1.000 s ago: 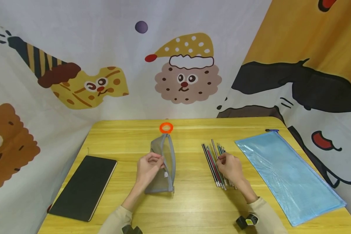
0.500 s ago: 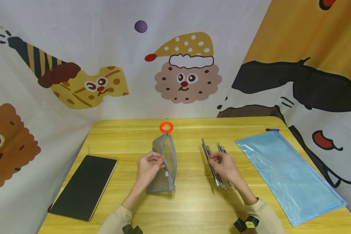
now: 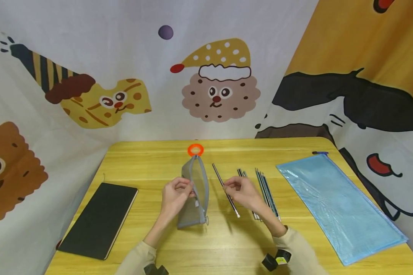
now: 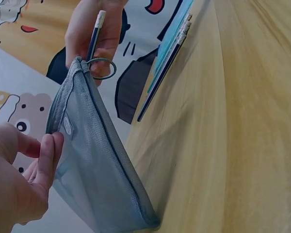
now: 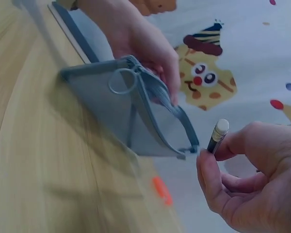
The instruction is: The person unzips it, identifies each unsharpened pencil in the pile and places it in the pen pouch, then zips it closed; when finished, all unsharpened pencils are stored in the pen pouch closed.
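My left hand [image 3: 174, 196] pinches one edge of a grey mesh zip pouch [image 3: 191, 217], which stands propped up with its mouth unzipped and a ring on the zip end. In the left wrist view the fingers [image 4: 47, 150] grip the pouch's rim beside a small label. Between thumb and fingertips my right hand [image 3: 244, 193] holds a dark pencil [image 3: 232, 204] with a white eraser, raised above the table just right of the pouch. In the right wrist view the pencil's eraser end [image 5: 220, 130] points toward the camera, close to the pouch's open mouth [image 5: 172, 119].
Two small groups of pencils [image 3: 266, 189] lie right of centre, partly under my right forearm. A blue translucent zip folder [image 3: 344, 206] covers the right side. A black notebook [image 3: 99, 221] lies at left, and an orange ring [image 3: 190, 150] sits behind the pouch.
My right hand has lifted a pencil from the group and carried it left toward the pouch. The left hand keeps its grip, while the pouch has tilted slightly to the right.
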### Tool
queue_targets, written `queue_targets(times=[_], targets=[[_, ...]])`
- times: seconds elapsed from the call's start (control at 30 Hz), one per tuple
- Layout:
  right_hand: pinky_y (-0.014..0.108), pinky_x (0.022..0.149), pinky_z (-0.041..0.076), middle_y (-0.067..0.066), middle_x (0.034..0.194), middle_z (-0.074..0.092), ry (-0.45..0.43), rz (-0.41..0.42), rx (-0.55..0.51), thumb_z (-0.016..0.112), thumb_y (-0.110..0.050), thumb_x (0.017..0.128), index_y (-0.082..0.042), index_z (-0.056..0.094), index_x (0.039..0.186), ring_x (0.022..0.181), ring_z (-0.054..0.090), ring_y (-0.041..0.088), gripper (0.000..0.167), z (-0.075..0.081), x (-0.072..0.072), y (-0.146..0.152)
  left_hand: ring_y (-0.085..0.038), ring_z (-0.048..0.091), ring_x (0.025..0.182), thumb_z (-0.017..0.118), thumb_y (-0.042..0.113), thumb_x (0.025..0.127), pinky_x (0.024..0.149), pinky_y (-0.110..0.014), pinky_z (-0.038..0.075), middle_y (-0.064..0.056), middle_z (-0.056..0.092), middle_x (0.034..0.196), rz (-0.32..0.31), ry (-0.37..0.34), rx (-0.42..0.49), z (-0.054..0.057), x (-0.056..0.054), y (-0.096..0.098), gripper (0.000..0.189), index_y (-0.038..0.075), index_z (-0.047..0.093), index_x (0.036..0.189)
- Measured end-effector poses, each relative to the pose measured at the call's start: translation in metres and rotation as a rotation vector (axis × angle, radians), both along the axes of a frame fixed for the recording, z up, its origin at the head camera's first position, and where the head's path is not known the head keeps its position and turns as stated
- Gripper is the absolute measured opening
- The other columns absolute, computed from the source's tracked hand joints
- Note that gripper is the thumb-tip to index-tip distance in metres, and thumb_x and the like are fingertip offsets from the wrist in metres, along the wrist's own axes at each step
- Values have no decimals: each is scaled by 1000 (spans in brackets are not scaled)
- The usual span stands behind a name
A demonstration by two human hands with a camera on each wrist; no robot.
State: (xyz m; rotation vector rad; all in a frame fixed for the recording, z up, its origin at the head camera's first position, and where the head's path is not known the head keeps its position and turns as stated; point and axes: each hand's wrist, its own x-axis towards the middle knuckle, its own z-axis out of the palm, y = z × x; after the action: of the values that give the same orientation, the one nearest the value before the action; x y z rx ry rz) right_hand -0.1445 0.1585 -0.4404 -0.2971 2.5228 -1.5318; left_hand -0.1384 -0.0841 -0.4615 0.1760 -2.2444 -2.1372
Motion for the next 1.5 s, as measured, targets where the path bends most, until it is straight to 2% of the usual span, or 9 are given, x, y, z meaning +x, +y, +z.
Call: queue_targets(times=[0.1,0.33,0.53,0.7,0.93,1.03,1.23,1.5], targets=[[22,61,56,10,95,72,23,32,25,65,-11,94,0,71,106,79,65,14,18,2,1,-10,-12,70,60,68,-2,90,62,-27,66,-11,72,77,-5,4,8,1,1,1,10,-9,65,97],[21,62,55,8,91,71,75,79,16,65,-10,92,0,72,103,78,65,14,16,9,3,-33,-14,70,60,65,-4,91,63,-33,66,-17,72,80,-30,35,36,-1,1,2,12,-11,63,101],[20,59,55,5,86,71,107,81,62,67,-10,90,-1,73,100,73,63,12,15,11,2,-46,-15,70,61,66,-4,90,63,-33,66,-19,73,80,-30,34,37,-1,1,3,12,-10,63,100],[21,61,57,4,86,72,124,80,100,68,-11,91,-3,73,101,73,63,11,15,12,-5,-56,-15,70,60,66,-4,91,61,-31,66,-19,73,79,-28,32,43,0,1,4,10,-10,63,99],[18,61,60,11,89,74,196,54,101,66,-8,93,2,70,103,73,68,14,15,9,-10,-70,-15,70,61,65,-2,92,63,-32,66,-18,73,79,-36,27,38,1,2,5,12,-11,63,99],[18,61,60,12,90,74,207,44,84,67,-7,93,2,70,104,74,69,15,15,8,-8,-71,-15,70,62,66,-2,92,65,-35,67,-16,73,79,-29,16,37,1,2,5,11,-10,64,99],[19,58,61,17,92,73,173,50,11,66,-4,94,5,70,107,73,70,20,16,6,-2,-63,-14,70,61,65,-3,91,62,-29,66,-15,73,77,-15,17,53,0,1,5,11,-11,63,99],[20,58,59,12,88,73,163,4,1,68,-5,93,1,71,106,71,69,19,15,3,2,-47,-14,69,60,65,-4,92,60,-27,65,-13,72,75,-9,10,60,-1,0,5,11,-12,62,98]])
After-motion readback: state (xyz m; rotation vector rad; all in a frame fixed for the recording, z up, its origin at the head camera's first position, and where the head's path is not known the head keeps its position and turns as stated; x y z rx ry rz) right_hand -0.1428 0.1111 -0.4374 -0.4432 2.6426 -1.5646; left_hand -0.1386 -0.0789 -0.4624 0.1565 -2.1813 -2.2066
